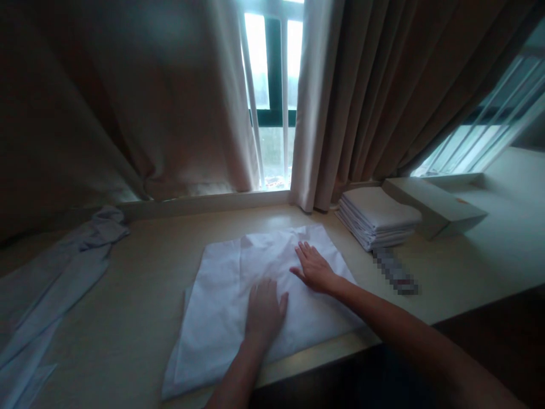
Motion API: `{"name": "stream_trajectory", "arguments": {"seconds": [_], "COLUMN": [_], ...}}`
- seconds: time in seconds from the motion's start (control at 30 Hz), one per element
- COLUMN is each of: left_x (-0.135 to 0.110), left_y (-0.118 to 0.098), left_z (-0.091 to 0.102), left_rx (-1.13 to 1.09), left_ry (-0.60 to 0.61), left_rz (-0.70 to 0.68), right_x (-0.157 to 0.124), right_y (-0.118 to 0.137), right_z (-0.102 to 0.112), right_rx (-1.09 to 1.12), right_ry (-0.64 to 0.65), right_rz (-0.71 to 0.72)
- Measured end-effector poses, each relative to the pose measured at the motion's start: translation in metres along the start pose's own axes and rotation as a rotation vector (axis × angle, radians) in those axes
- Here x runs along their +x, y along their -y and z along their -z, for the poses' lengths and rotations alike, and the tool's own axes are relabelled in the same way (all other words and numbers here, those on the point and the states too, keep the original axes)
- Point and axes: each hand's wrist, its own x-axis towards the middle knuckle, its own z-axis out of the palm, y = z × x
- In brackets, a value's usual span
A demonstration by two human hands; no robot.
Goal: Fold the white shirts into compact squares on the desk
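A white cloth (221, 295), folded into a broad flat shape, lies near the front edge of the wooden surface. My left hand (264, 309) rests palm down on its middle, open and slightly blurred. Farther up and to the right, my right hand (314, 268) lies flat on the same cloth with its fingers stretched out. Neither hand grips anything. Small creases show in the cloth around both hands, and a lower layer sticks out at its left side.
On the right stands a stack of folded white cloths (378, 213), beside a pale box (434, 207). A pixelated object (395, 271) lies before the stack. Crumpled cloth (72, 267) covers the left side. Curtains (323, 102) hang behind, by a window (276, 153).
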Motion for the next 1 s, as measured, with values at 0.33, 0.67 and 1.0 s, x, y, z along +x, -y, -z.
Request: {"name": "stream_trajectory", "arguments": {"seconds": [0.33,0.67,1.0], "left_x": [0.003,0.002,0.003], "left_y": [-0.004,-0.006,0.002], "left_z": [0.007,0.013,0.005], "left_rx": [-0.027,-0.028,-0.047], "left_ry": [0.016,0.000,-0.035], "left_rz": [0.004,-0.019,-0.075], "right_x": [-0.100,-0.098,-0.115], "right_y": [-0.064,-0.033,0.115], "right_z": [-0.015,0.012,-0.025], "right_rx": [-0.057,-0.136,0.136], "right_ry": [0.030,-0.083,-0.060], "right_rz": [-0.341,-0.343,-0.294]}}
